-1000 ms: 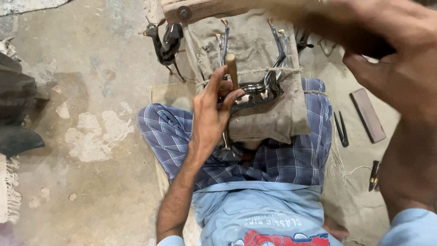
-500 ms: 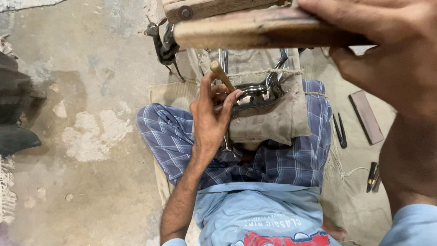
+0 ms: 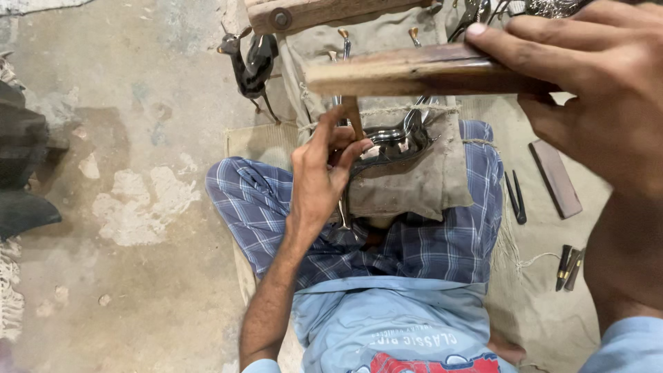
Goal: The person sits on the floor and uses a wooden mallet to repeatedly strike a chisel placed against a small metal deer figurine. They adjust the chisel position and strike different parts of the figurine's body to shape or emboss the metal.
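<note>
Left hand (image 3: 319,183): fingers pinched on a wooden-handled chisel (image 3: 353,117), at centre.
Right hand (image 3: 594,83): closed round a wooden mallet (image 3: 407,70), 1 o'clock.
Workpiece: dark metal figurine (image 3: 397,144) on canvas pad (image 3: 414,186).
10 o'clock: black deer figurine (image 3: 252,65).

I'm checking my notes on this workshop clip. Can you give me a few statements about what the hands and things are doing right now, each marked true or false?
1. The right hand grips a flat wooden stick. True.
2. The left hand lies open on the floor. False: it pinches a small wooden-handled tool against a shiny dark figurine.
3. The figurine rests on a cloth pad on the person's lap. True.
4. A dark deer figurine stands on the concrete floor by the bench. True.
5. The person wears plain red trousers. False: the cloth over the legs is blue check.
</note>
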